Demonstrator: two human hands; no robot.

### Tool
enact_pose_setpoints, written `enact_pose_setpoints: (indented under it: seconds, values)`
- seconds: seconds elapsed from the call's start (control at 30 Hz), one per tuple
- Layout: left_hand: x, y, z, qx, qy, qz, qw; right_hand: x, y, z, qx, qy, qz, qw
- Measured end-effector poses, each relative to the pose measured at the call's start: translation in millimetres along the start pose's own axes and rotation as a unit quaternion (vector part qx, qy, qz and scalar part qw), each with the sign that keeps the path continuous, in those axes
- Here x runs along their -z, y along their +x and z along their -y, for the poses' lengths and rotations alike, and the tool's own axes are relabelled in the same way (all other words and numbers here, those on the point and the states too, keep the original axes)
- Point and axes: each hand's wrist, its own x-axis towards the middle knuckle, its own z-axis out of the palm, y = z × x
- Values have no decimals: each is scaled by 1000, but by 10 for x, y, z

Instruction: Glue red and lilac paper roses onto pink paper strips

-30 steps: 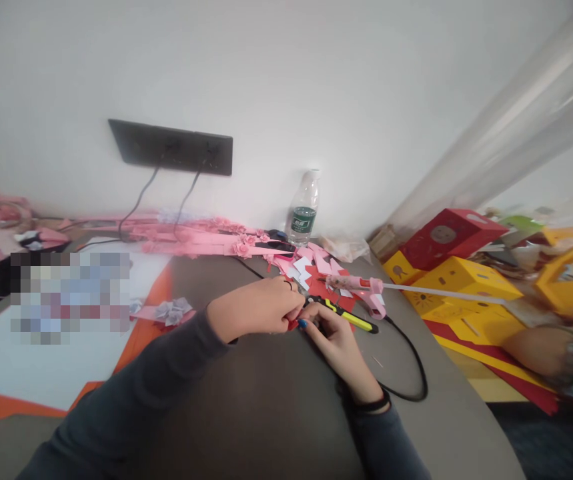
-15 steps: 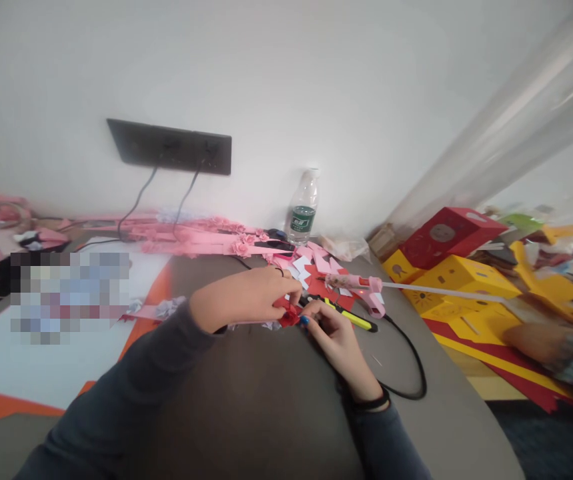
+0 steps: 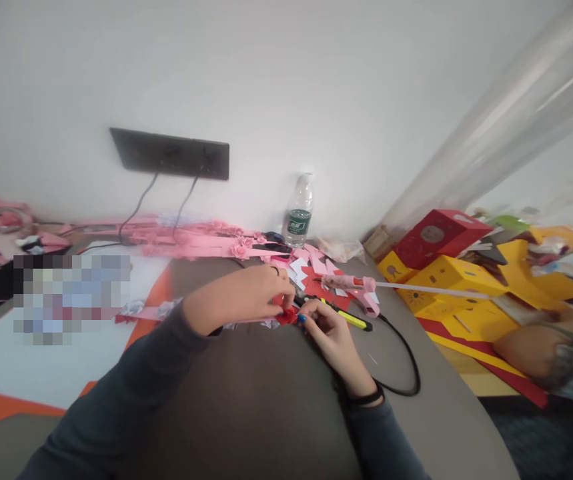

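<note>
Both hands meet at a small red paper flower (image 3: 286, 317) above the grey table. My left hand (image 3: 243, 299) reaches over it from the left, fingers closed on its upper side. From the right, my right hand (image 3: 330, 333) pinches its edge between thumb and forefinger. Under my left forearm runs a pink paper strip with pale crumpled paper flowers (image 3: 169, 309). Just beyond my right hand lie a yellow-and-black utility knife (image 3: 353, 319) and a pink glue gun (image 3: 353, 285) with a long glue stick (image 3: 426, 289) in its back.
A water bottle (image 3: 299, 215) stands by the wall. Pink strips with paper roses (image 3: 236, 248) lie left of it. Red and white paper scraps (image 3: 311, 277) surround the glue gun; its black cable (image 3: 417, 370) loops right. Another person's arm (image 3: 526, 350) rests near yellow boxes (image 3: 459, 283).
The view has shifted slightly. Both hands stay at the red flower, with only small finger movements. The other person's arm at the right has moved a little.
</note>
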Motion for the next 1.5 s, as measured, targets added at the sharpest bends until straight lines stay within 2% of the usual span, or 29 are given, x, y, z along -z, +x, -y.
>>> enact_pose_setpoints:
  seconds: [0.3, 0.53, 0.9, 1.27, 1.5]
  values:
    - [-227, 132, 45, -45, 48, -22, 998, -2, 3, 25, 0, 10, 4, 1000]
    - [-206, 134, 10, -31, 40, -7, 999, 4, -6, 55, -4, 18, 9, 1000]
    - [-236, 124, 46, -50, 41, -30, 997, 6, -14, 38, -4, 11, 10, 1000]
    - [-236, 119, 29, -21, 55, -43, 997, 7, -12, 62, -5, 7, 7, 1000]
    - [-275, 142, 50, -38, 51, -43, 997, -2, -1, 83, -9, -2, 4, 1000]
